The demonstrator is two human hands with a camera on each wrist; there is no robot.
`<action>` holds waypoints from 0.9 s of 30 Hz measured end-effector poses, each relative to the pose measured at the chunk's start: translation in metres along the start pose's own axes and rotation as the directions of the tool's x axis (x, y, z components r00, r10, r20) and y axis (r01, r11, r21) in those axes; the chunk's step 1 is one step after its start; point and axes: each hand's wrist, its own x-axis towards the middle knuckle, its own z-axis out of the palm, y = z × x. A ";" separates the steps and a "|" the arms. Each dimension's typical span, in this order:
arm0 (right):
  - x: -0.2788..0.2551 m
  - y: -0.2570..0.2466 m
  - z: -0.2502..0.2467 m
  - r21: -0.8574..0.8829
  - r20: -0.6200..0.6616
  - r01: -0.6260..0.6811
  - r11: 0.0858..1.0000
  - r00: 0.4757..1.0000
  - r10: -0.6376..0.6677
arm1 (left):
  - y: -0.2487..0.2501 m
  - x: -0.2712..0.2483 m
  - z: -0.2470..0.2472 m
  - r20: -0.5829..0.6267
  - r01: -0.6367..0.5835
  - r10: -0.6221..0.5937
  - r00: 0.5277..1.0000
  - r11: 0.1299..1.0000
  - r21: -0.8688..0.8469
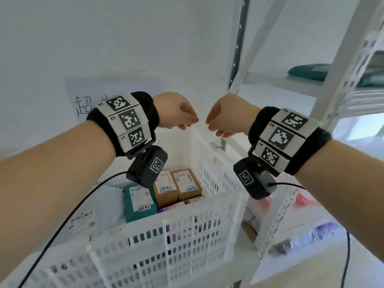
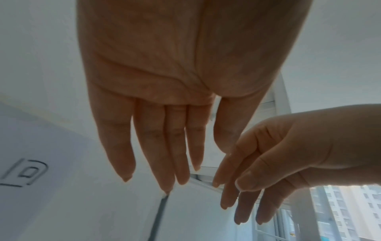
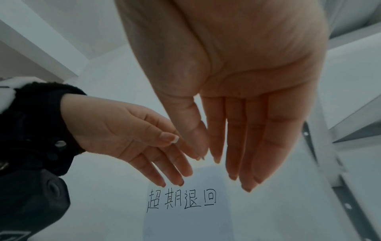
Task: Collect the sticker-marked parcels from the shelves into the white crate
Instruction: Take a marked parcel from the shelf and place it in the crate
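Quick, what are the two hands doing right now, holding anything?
Left hand: open, fingers straight, holding nothing.
Right hand: open, fingers straight, holding nothing.

Bare forearms, black wristbands [image 1: 145,104], checkered marker tags [image 1: 128,119], dark wrist cameras [image 1: 147,165], black cables [image 1: 68,217]

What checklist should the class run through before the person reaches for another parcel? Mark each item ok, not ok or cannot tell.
1. Left hand free: ok, fingers relaxed, holding nothing.
2. Right hand free: ok, fingers straight in the wrist view, nothing held.
3. White crate within reach below the hands: ok.
4. Parcels in the crate carry stickers: ok for the teal parcel and two brown boxes; cannot tell for the purple one.
5. Room left in the crate: ok, the near left part looks unfilled.
6. Teal parcel on the shelf sticker-marked: cannot tell, no sticker visible.
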 end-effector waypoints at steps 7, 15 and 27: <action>-0.118 0.090 -0.030 0.059 -0.022 -0.118 0.991 0.993 0.120 | 0.097 -0.050 0.082 0.115 -0.104 0.106 0.988 0.994 -0.030; -0.224 0.190 -0.052 0.076 -0.090 -0.342 0.937 0.933 0.348 | 0.178 -0.081 0.167 0.325 -0.253 0.264 0.908 0.964 -0.075; -0.327 0.263 -0.023 0.182 -0.242 -0.613 0.769 0.730 0.639 | 0.232 -0.102 0.278 0.520 -0.435 0.450 0.726 0.886 -0.160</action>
